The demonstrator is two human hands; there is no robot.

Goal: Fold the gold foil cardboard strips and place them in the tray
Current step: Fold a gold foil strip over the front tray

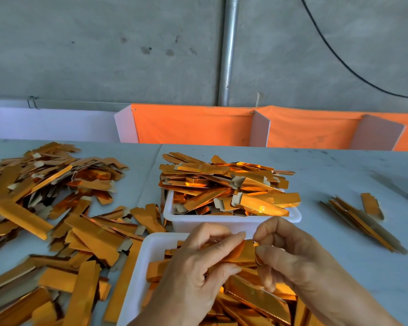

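Note:
My left hand (198, 267) and my right hand (285, 255) both pinch one gold foil cardboard strip (243, 255), held above the near white tray (141, 267). The left fingers curl round its left part, and the right thumb and fingers pinch its right end. That tray holds several gold strips beneath my hands. A second white tray (172, 215) just behind it is heaped with gold strips (224, 184).
A large loose pile of gold strips (50, 208) covers the table's left side. A small bundle of strips (363, 220) lies at the right. Orange cloth with white dividers (193, 125) lines the table's far edge, below a concrete wall with a metal pipe (227, 50).

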